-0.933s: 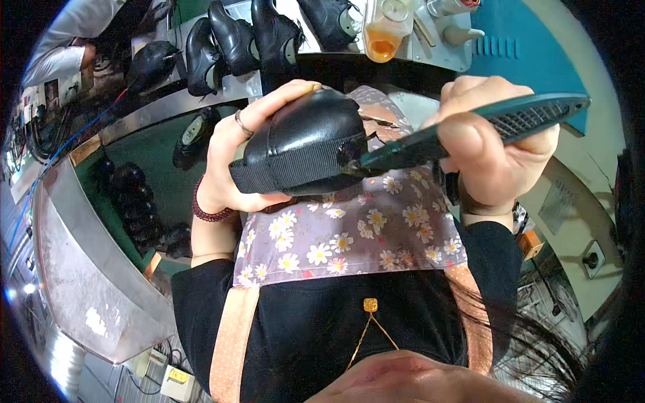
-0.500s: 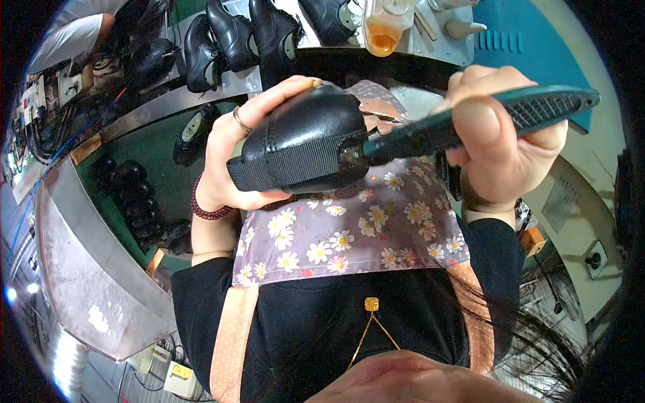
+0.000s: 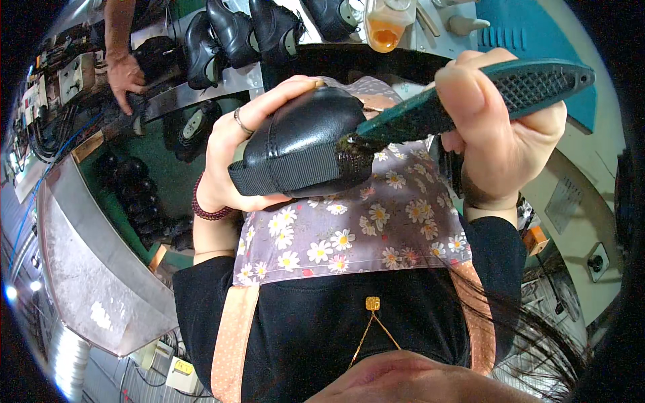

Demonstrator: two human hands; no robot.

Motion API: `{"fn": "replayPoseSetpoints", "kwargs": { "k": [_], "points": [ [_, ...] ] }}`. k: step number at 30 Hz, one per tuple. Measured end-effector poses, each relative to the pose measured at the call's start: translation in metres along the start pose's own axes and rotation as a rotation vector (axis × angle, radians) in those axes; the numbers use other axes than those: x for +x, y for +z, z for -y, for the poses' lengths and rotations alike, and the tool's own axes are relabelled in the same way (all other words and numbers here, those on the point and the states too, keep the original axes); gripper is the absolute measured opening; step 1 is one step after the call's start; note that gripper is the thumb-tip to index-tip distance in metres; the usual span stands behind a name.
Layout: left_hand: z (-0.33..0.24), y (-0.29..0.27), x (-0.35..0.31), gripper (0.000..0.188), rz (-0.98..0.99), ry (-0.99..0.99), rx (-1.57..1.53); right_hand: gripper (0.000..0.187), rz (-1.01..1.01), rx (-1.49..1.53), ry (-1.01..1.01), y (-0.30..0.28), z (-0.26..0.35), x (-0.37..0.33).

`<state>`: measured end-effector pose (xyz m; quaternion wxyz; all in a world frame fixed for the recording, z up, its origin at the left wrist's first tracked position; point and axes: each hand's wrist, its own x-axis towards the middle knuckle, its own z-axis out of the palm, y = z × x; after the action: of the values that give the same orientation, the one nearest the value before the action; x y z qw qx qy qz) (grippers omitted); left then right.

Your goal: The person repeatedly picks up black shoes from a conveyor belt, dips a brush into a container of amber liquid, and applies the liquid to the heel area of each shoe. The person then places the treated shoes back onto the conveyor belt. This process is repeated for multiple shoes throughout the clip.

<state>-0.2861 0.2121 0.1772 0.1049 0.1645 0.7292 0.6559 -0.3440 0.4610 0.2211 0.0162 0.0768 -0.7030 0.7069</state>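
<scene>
A black leather shoe [image 3: 306, 127] is gripped from its left side by my left hand [image 3: 232, 138], fingers over the top and thumb beneath. Around its near side runs a ribbed black band [image 3: 289, 171]. My right hand [image 3: 494, 138] is closed on the textured handle of a dark green brush [image 3: 537, 91], thumb pressed along it. The brush's tip meets the shoe at the right end of the band, where a dark, rough patch shows. The bristles are hard to make out. Both hands are raised in front of my flowered apron [image 3: 342, 242].
Several black shoes [image 3: 232, 33] stand along the far bench. Beside them are a tub of orange liquid [image 3: 384, 30] and a white nozzle bottle [image 3: 468, 25]. Another person's hand [image 3: 125, 77] reaches in at upper left. A grey metal surface [image 3: 87, 255] curves along my left.
The brush has tilted and its tip has moved slightly up and left on the shoe. The shoe has barely moved. At upper left, the other person's hand has come down toward a dark shoe.
</scene>
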Motion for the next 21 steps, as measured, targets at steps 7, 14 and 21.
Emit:
{"fn": "replayPoseSetpoints", "kwargs": {
  "k": [7,14,21],
  "points": [
    [0.005,0.004,-0.005,0.086,-0.067,-0.034,-0.059,0.026,-0.015,0.039,0.02,0.003,-0.001,-0.001],
    [-0.007,0.002,-0.004,0.087,-0.117,-0.057,0.06,0.025,0.112,0.09,0.006,-0.007,-0.006,-0.004],
    [-0.003,0.007,-0.009,0.096,-0.175,-0.081,-0.076,0.016,0.218,0.129,-0.016,-0.009,-0.012,-0.004]
  ]
}}
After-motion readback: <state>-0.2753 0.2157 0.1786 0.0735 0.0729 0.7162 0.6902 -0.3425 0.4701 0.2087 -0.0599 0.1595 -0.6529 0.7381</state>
